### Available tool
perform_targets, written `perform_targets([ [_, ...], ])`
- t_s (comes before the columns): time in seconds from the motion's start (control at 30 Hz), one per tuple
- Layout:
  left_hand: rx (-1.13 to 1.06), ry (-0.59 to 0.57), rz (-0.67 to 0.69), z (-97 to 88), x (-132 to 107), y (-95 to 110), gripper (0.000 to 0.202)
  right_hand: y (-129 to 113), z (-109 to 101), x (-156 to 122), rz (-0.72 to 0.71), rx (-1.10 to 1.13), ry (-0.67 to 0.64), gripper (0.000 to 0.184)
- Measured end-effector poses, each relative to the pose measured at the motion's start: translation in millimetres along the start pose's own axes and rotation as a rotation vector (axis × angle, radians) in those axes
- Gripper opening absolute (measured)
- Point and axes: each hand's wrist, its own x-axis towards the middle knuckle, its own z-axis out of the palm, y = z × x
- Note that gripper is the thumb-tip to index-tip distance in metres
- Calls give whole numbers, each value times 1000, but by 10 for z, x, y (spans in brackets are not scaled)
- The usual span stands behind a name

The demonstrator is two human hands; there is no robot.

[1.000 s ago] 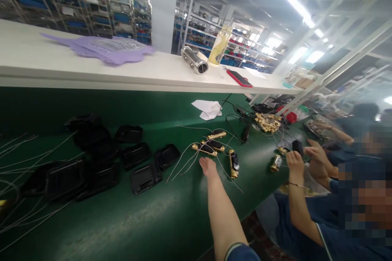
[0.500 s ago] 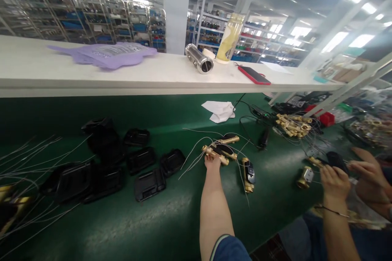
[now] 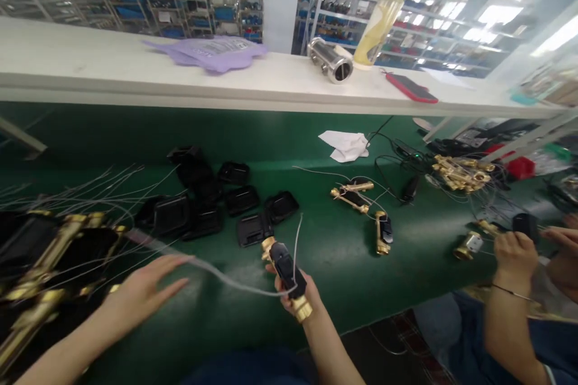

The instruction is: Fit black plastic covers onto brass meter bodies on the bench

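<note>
My right hand [image 3: 301,296] is closed around a brass fitting with a black module on top [image 3: 286,275], lifted just above the green table [image 3: 352,264]. A thin grey wire [image 3: 235,281] runs from it leftward to my left hand [image 3: 143,292], which lies flat with fingers apart and touches the wire's end. Further brass-and-black fittings [image 3: 354,195] and another single one [image 3: 383,232] lie on the table beyond my right hand.
Black plastic covers [image 3: 228,207] sit mid-table. A heap of brass fittings with wires [image 3: 43,258] fills the left. A white shelf [image 3: 135,87] carries a purple bag, steel cylinder, bottle and red phone. A co-worker's hands [image 3: 519,249] work at the right, beside more brass parts [image 3: 458,171].
My right hand has drawn back from the far cluster with one brass fitting in it. My left hand has come into view by the wire. The view has swung left and down.
</note>
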Motion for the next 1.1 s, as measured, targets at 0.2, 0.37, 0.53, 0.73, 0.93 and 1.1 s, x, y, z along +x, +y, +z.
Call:
perform_targets([
  [0.2,-143,-285,249,38,-47,451,84,429,651,-44,138,-284,-329,44],
  [0.37,-255,-375,101,145,-170,300,38,624,673,127,370,-319,-343,39],
  [0.53,-664,-368,-275,622,-393,-113,34,959,460,197,55,-84,-106,33],
  [0.73,-786,-201,-514,939,-371,-39,44,1189,476,248,-56,136,41,31],
  [0.93,-956,-9,-726,639,120,-146,53,743,296,188,-276,223,243,35],
  [1.1,-1021,349,-1015,232,599,-649,48,366,-22,-46,-456,281,339,33],
])
